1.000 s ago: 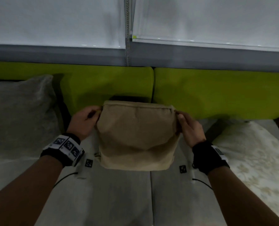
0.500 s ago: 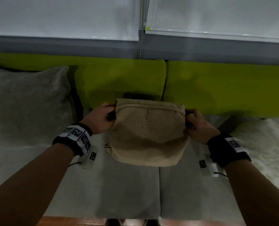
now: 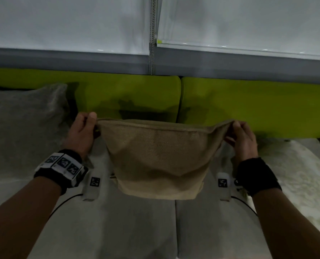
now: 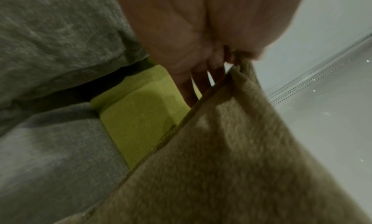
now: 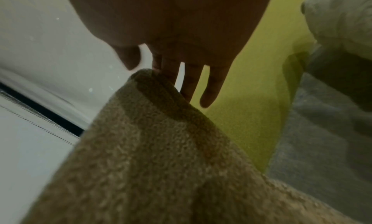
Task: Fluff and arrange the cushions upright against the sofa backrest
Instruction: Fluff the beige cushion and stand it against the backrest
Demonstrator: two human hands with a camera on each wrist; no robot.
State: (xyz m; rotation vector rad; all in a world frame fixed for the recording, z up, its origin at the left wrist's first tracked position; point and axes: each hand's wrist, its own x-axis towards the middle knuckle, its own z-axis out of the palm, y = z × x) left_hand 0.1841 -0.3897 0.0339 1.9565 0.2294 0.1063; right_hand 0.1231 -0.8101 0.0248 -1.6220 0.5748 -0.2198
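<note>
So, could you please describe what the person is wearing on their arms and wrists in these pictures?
Both forearms are bare, with no sleeves in view. The left wrist carries a black band topped by a strip of white square tags with black block patterns. The right wrist has a plain-looking black band. Under each wrist hangs a small pale unit bearing one such tag, and thin black cables trail from them.
</note>
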